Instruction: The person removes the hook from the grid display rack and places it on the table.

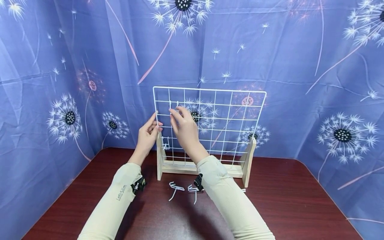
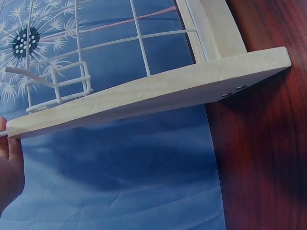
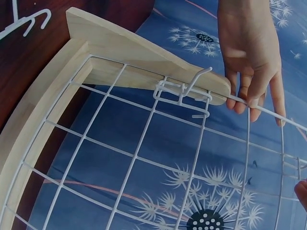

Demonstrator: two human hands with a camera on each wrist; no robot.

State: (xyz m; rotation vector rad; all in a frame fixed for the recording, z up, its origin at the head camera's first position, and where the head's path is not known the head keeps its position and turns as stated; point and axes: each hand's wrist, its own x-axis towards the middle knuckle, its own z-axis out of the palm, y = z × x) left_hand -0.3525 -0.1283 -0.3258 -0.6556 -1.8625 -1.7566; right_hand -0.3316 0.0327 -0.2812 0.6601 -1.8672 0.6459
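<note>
A white wire grid panel (image 1: 210,89) stands upright in a wooden stand (image 1: 248,163). My left hand (image 1: 147,135) holds the panel's left edge wire just above the stand's left upright (image 2: 144,86), thumb in front. Near the panel's upper left, my right hand (image 1: 186,130) pinches a white wire hook (image 3: 300,165) against the grid; the fingers cover most of it. Lower on the same side, another white wire hook (image 2: 56,86) hangs on the grid, its prong sticking out. In the right wrist view this lower hook (image 3: 181,93) sits beside the wooden upright.
Two loose white hooks (image 1: 176,187) (image 1: 193,189) lie on the dark red table (image 1: 288,200) before the stand. A white wire end (image 1: 243,190) shows past my right sleeve. Behind hangs a blue dandelion-print cloth (image 1: 270,66).
</note>
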